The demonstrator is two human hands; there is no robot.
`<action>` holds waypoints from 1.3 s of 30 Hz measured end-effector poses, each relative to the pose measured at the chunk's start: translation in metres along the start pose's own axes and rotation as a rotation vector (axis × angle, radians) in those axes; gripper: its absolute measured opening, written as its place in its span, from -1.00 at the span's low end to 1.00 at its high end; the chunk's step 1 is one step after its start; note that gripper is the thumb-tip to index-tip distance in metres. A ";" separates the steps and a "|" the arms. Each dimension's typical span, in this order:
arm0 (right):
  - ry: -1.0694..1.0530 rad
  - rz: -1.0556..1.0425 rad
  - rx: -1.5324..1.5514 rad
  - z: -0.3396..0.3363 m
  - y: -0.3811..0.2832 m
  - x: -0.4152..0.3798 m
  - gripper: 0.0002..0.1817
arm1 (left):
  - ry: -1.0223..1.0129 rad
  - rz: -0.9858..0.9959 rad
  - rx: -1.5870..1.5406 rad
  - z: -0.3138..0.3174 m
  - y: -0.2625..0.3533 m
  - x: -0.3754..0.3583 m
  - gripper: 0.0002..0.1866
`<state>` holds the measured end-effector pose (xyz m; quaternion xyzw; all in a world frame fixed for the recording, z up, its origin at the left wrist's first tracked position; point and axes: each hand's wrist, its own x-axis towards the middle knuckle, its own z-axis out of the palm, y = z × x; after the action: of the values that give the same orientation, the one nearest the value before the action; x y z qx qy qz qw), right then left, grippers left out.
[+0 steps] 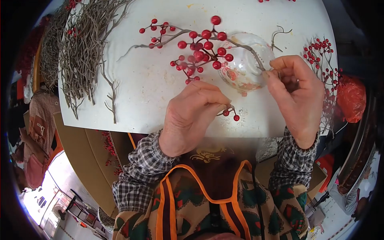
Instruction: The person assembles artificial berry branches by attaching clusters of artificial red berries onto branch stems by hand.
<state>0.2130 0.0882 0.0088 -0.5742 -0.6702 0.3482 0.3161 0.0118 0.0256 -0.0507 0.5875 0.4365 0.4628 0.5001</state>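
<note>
My right hand (298,90) pinches the lower end of a grey-brown artificial branch (250,50), which reaches leftward over the table and bears several red berries (208,45). Between the fingertips of my left hand (194,114) is a small red berry sprig (231,113), its berries showing just right of the fingers. Behind the branch stands a clear plastic bowl (240,82) with a coloured pattern, partly covered by the branch and its berries. A short bare twig (279,38) lies on the table above my right hand.
A heap of bare grey branches (86,52) covers the left of the white table (148,96). Berry branches (320,56) lie along its right edge, beside a red plastic bag (351,98). A cardboard box (86,160) stands below at left. Another person (38,132) is at far left.
</note>
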 end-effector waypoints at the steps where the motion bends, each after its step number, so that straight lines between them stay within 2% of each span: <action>1: -0.001 -0.008 0.004 0.000 0.000 -0.001 -0.86 | -0.004 -0.002 0.008 0.000 0.000 0.000 -0.88; 4: 0.064 0.031 0.148 0.003 -0.007 -0.008 -0.87 | -0.005 -0.025 0.012 -0.001 -0.001 0.000 -0.89; 8: -0.068 0.080 0.353 0.007 0.000 -0.025 -0.85 | -0.032 -0.067 -0.016 -0.002 0.002 -0.001 -0.88; 10: -0.161 0.117 0.409 0.010 0.005 -0.033 -0.84 | 0.075 -0.179 -0.486 0.007 -0.007 -0.005 -0.87; 12: -0.189 0.068 0.416 0.016 0.011 -0.036 -0.85 | 0.106 -0.217 -0.637 0.010 -0.009 -0.007 -0.87; 15: -0.218 -0.014 0.402 0.024 0.016 -0.037 -0.87 | 0.027 -0.166 -0.391 0.004 -0.006 -0.005 -0.88; 21: -0.278 -0.039 0.419 0.026 0.023 -0.039 -0.87 | -0.119 -0.035 0.039 -0.003 0.003 0.001 -0.89; 24: -0.273 -0.026 0.420 0.026 0.024 -0.040 -0.87 | -0.191 0.095 0.157 -0.004 0.001 0.004 -0.67; 27: -0.292 -0.112 0.359 0.023 0.029 -0.038 -0.86 | -0.136 0.140 0.198 -0.002 -0.004 0.002 -0.66; 30: -0.297 -0.096 0.372 0.023 0.030 -0.038 -0.86 | -0.076 0.051 0.149 0.001 0.000 0.002 -0.87; 33: -0.315 -0.113 0.379 0.020 0.032 -0.038 -0.86 | -0.082 0.051 0.193 0.002 -0.003 0.000 -0.87; 36: -0.290 -0.114 0.330 0.021 0.033 -0.038 -0.86 | -0.095 -0.036 -0.007 0.004 0.001 0.001 -0.88; 39: -0.300 -0.144 0.293 0.020 0.034 -0.038 -0.85 | -0.111 0.025 0.107 0.002 -0.003 0.000 -0.87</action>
<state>0.2209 0.0522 -0.0315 -0.4143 -0.6912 0.5000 0.3171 0.0139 0.0257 -0.0539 0.6435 0.4250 0.4117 0.4855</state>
